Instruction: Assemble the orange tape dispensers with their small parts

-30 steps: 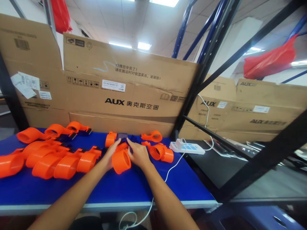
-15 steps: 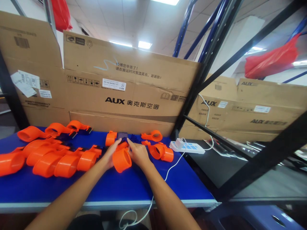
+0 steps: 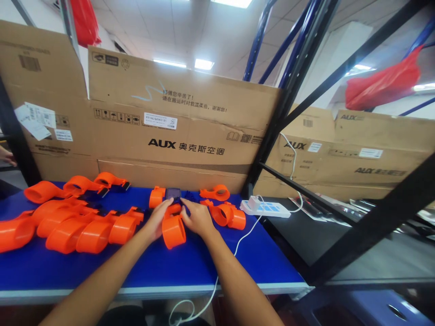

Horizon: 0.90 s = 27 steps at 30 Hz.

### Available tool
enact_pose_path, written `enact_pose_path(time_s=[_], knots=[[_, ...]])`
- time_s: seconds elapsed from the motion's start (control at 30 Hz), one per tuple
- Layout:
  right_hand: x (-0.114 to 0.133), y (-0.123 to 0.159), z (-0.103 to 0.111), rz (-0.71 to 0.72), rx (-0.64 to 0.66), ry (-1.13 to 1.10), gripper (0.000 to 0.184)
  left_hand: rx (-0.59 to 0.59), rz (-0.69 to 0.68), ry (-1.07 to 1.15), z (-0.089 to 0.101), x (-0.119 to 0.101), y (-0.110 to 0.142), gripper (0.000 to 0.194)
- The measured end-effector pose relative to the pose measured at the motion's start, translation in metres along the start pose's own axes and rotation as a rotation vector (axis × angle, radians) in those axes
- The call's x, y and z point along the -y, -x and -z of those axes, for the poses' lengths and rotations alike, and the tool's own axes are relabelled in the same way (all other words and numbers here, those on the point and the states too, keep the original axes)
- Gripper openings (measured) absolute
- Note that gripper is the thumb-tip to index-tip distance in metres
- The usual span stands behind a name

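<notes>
Between my hands is an orange tape dispenser (image 3: 174, 232), its round ring hanging toward me over the blue table (image 3: 204, 262). My left hand (image 3: 158, 221) is closed on its left side, thumb pointing forward. My right hand (image 3: 198, 218) is closed at its right side, with the fingertips near a small dark blue part at the far end, whose shape is mostly hidden. Just beyond my fingers lies a dark, square-edged object (image 3: 173, 193). Another orange dispenser (image 3: 157, 197) stands beside my left fingers, and small dark blue pieces (image 3: 192, 196) lie beyond my right hand.
Several orange dispensers with dark blade ends (image 3: 93, 235) fill the table's left side. A few orange dispensers (image 3: 224, 213) lie to the right, near a white power strip (image 3: 265, 208) with a cable. A cardboard sheet (image 3: 183, 127) stands behind. Far left, another person's hand (image 3: 7, 156) shows.
The dispenser between my hands has tilted slightly, its ring lower and a little to the right. My fingers have shifted at its far end. Another person's hand has appeared at the far left.
</notes>
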State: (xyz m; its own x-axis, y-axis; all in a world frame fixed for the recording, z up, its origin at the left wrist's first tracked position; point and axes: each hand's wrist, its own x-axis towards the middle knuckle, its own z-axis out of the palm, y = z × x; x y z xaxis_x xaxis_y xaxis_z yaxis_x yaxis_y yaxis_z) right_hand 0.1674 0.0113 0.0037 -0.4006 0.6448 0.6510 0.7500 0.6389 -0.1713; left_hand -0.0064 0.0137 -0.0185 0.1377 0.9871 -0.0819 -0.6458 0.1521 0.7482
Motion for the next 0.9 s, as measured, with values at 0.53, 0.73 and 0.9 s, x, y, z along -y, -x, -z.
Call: enact_pose_path(time_s=[0.53,0.73,0.9], knots=[[0.003,-0.002,-0.009,-0.094,-0.024,-0.312,0.041,0.005,-0.261,-0.32,0.012,0.002,-0.008,0.035],[0.001,-0.002,-0.007,-0.082,-0.023,-0.337,0.037,0.026,-0.249,-0.341,0.015,0.002,-0.01,0.038],[-0.002,-0.002,-0.005,-0.035,0.005,-0.31,0.036,0.04,-0.241,-0.346,0.016,0.002,-0.011,0.042]])
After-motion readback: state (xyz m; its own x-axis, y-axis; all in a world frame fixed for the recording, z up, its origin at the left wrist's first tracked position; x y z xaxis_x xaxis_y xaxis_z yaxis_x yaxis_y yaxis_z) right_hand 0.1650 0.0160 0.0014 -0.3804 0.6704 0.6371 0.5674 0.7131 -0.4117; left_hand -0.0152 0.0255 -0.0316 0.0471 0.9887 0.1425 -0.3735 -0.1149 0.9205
